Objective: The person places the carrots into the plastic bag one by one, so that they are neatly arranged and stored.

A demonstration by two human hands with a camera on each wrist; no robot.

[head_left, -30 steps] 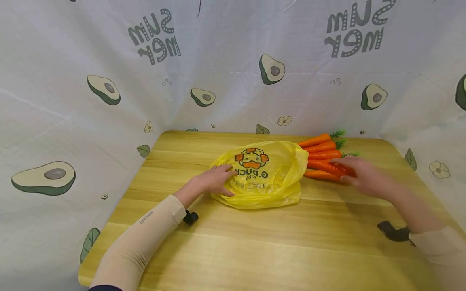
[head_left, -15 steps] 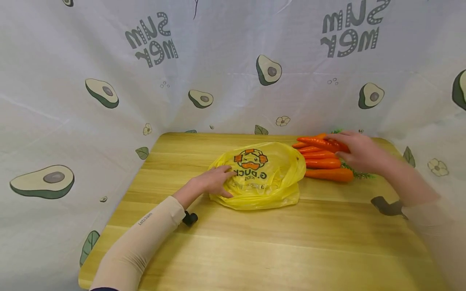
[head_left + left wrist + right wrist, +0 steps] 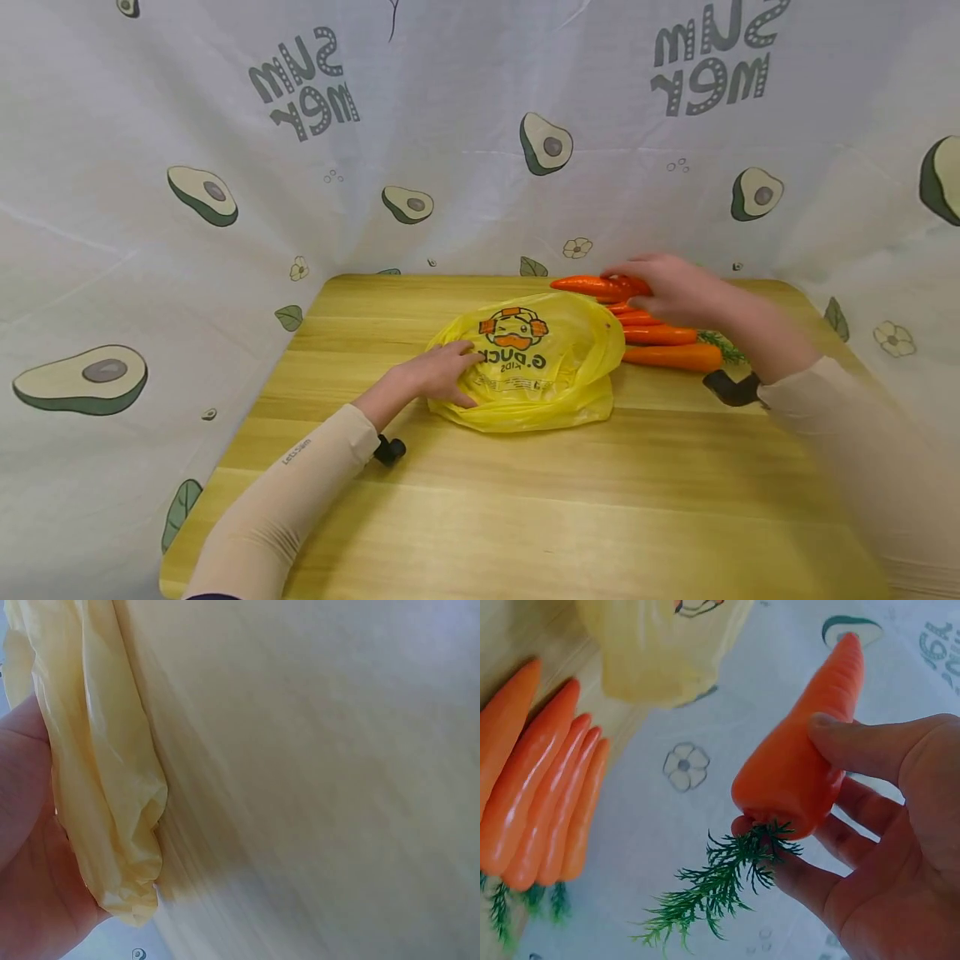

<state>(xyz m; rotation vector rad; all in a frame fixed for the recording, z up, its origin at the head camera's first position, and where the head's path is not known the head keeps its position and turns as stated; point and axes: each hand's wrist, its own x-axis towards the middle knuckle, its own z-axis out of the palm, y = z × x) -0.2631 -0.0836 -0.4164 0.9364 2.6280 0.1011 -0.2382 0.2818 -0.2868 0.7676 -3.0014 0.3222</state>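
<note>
My right hand [image 3: 675, 290] grips an orange carrot [image 3: 588, 286] with a green leafy top, raised above the others. In the right wrist view the thumb lies along this carrot [image 3: 802, 750] and the fingers curl behind it. My left hand [image 3: 438, 372] rests on the left side of a yellow plastic bag [image 3: 555, 358] printed with a duck, its fingers spread. In the left wrist view a fold of the bag [image 3: 105, 772] covers part of the hand [image 3: 45, 870]. What the bag contains is hidden.
Several more carrots [image 3: 675, 357] lie side by side at the bag's right, tips toward it. The wooden table [image 3: 480, 517] has rounded corners. Behind and beside it hangs a white avocado-print cloth [image 3: 465, 108]. A black camera mount sits at each wrist.
My right hand has picked up a carrot from the pile and carried it left and back, toward the bag's far edge. The left hand stays on the bag.
</note>
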